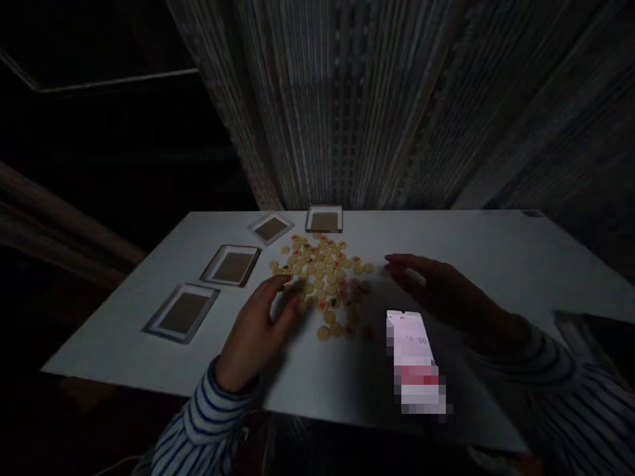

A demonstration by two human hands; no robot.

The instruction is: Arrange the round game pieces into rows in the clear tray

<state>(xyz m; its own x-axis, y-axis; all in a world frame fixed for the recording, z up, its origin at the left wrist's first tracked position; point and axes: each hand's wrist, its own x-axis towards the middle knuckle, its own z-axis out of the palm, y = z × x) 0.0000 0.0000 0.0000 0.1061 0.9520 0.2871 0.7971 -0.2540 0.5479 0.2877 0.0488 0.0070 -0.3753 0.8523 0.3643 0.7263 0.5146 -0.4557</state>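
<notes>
Left grip [253, 334] is spread, thumb and forefinger parted, at the left edge of a loose scatter of round, pale yellow discs [320, 271]. Its thumb tip lies right beside one disc; whether they touch cannot be told in the dim light. Right grip [441, 291] is spread as well, fingers pointing at the scatter from the opposite side, with white tabletop [496, 251] showing between the fingertips and the nearest disc. Most of the discs therefore lie between the two hands and toward the far side, some marked in red and a few in a dark colour. A lit phone [414, 350], partly pixelated, lies on the near side of the right grip. Four shallow rectangular cases [181, 314] with brown panels curve around the discs, two at the left and two farther back. Striped sleeves [203, 423] cover both forearms, and a grey curtain [347, 119] hangs beyond the far edge.
</notes>
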